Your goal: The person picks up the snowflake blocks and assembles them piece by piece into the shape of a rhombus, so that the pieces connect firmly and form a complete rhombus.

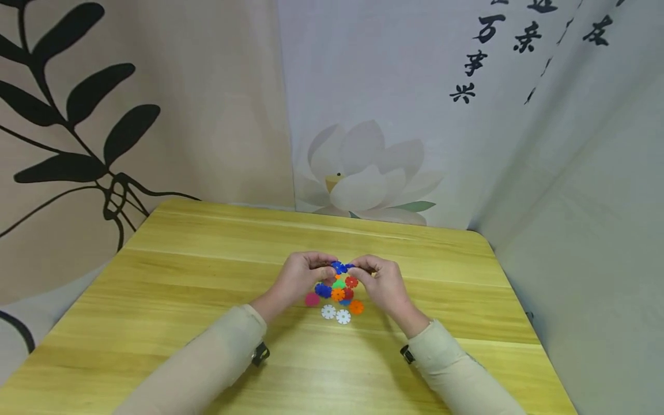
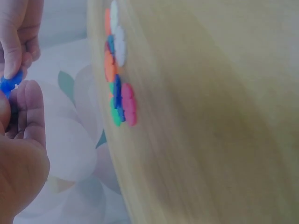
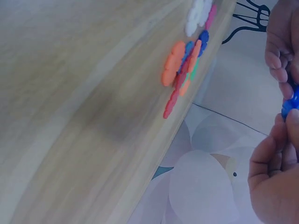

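In the head view, my left hand (image 1: pixel 297 278) pinches a blue notched plastic disc (image 1: pixel 338 267) between thumb and fingers. Facing it, my right hand (image 1: pixel 385 282) pinches a second blue disc (image 1: pixel 350 266), seen nearly edge-on. The two discs meet between my fingertips, held above the table. Fingers hide part of both. From the left wrist, a blue piece (image 2: pixel 10 84) shows between the hands. The right wrist view catches the blue piece (image 3: pixel 290 103) at the right edge, beside the thumb.
Under my hands, a loose group of similar discs lies on the wooden table (image 1: pixel 181 276): white (image 1: pixel 328 312), pink (image 1: pixel 312 299), orange (image 1: pixel 356 307), red (image 1: pixel 351 282), green (image 1: pixel 339 284) and blue (image 1: pixel 324 290). Some overlap. A printed curtain (image 1: pixel 228 115) hangs behind the table's far edge.
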The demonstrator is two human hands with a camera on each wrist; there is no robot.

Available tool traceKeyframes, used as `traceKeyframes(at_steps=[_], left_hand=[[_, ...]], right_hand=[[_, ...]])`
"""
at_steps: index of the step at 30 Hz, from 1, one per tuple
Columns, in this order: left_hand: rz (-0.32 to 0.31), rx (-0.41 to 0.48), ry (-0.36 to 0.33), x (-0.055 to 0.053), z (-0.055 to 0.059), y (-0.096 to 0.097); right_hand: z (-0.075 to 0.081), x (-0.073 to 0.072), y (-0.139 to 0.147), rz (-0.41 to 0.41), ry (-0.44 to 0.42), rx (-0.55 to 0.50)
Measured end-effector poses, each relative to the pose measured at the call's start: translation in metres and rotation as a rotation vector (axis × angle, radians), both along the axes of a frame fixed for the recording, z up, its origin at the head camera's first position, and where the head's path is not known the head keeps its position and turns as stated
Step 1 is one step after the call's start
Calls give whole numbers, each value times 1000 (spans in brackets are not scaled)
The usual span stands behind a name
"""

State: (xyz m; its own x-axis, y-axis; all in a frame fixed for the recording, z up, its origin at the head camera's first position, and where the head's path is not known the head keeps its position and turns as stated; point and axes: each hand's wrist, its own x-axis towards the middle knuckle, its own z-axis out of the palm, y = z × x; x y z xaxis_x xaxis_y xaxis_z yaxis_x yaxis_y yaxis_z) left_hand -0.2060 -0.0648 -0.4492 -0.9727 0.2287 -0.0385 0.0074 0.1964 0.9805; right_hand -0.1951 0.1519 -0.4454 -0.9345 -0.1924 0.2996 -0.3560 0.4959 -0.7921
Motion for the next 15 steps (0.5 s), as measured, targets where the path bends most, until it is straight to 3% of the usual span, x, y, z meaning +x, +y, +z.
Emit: traceKeyframes(at_steps=[11,15], left_hand=[[-34,51,-30,2,-2,2],[-39,52,-32,3,-1,2]], right_hand=[[3,2,3,34,-10,-12],[3,2,4,23,-51,5]])
